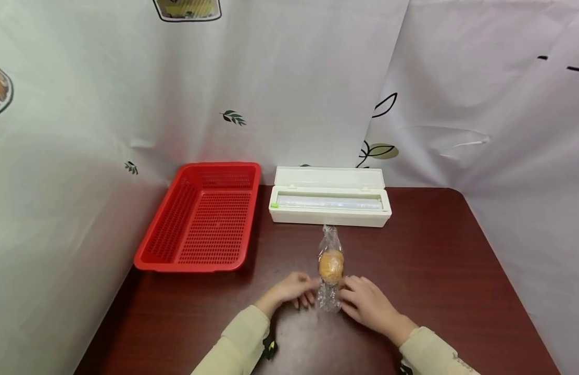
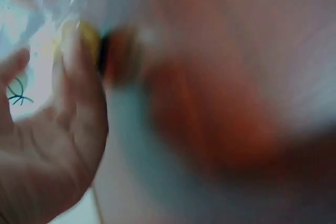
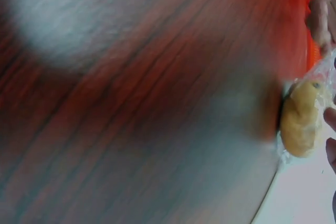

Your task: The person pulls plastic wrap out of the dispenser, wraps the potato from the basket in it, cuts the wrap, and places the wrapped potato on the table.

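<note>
A golden-brown bread roll [image 1: 331, 266] lies on the table inside clear cling film [image 1: 328, 298], whose loose ends stretch beyond it at the far and near sides. My left hand [image 1: 291, 289] is at the left edge of the near film end, its fingertips beside or touching the film. In the left wrist view the left hand [image 2: 58, 129] has thumb and fingers apart. My right hand [image 1: 369, 304] is at the film's right edge, fingers loosely bent. Only the right fingertips show at the side of the right wrist view, near the wrapped bread roll [image 3: 301, 119].
Behind the bread roll stands a white cling film dispenser [image 1: 330, 216], lid raised, with a film roll [image 1: 328, 201] inside and a green slider [image 1: 274, 205]. At the left sits a red perforated plastic basket [image 1: 244, 250]. White printed sheeting [image 1: 289, 94] borders the dark red table [image 1: 439, 250].
</note>
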{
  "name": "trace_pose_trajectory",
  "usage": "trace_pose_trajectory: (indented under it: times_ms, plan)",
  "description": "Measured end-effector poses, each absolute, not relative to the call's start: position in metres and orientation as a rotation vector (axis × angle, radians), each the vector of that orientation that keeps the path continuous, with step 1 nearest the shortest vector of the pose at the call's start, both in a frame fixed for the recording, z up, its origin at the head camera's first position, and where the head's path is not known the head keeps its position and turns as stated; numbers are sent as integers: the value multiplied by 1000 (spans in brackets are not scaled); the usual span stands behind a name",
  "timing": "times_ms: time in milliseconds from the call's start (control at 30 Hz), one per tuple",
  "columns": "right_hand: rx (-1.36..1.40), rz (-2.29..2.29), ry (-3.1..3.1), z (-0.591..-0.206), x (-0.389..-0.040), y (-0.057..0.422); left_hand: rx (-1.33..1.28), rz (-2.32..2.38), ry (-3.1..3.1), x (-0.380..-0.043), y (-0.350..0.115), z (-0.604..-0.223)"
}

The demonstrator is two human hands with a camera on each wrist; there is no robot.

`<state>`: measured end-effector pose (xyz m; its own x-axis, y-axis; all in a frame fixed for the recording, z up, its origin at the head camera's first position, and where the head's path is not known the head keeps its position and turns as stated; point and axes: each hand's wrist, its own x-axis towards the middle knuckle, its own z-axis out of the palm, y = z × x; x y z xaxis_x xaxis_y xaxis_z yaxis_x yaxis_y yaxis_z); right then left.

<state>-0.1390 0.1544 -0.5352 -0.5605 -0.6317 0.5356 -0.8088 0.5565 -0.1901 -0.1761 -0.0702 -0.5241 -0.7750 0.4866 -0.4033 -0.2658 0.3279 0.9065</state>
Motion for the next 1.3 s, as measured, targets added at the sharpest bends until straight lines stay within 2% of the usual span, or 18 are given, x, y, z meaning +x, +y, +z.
trace_pose_trajectory:
  times_ms: [233,533,733,1067,1200,1300]
  plan:
    - [1239,571,-2430,-535,-136,156,66,1474,2375,-219,-52,-515]
    - [1268,526,-2477,-541,-132,155,-46,1573,2171,-250,-35,-531]
    - [1282,511,-2559,-540,-130,153,-45,1585,2103,-258,-34,-534]
    - [1275,686,-2554,-534,-134,160,210,1533,1976,-252,-33,-533]
    - [1250,857,-2524,-532,-137,160,230,1555,2004,-250,-32,-534]
    - [1132,1093,-2488,-530,-142,158,240,1567,2020,-249,-33,-535]
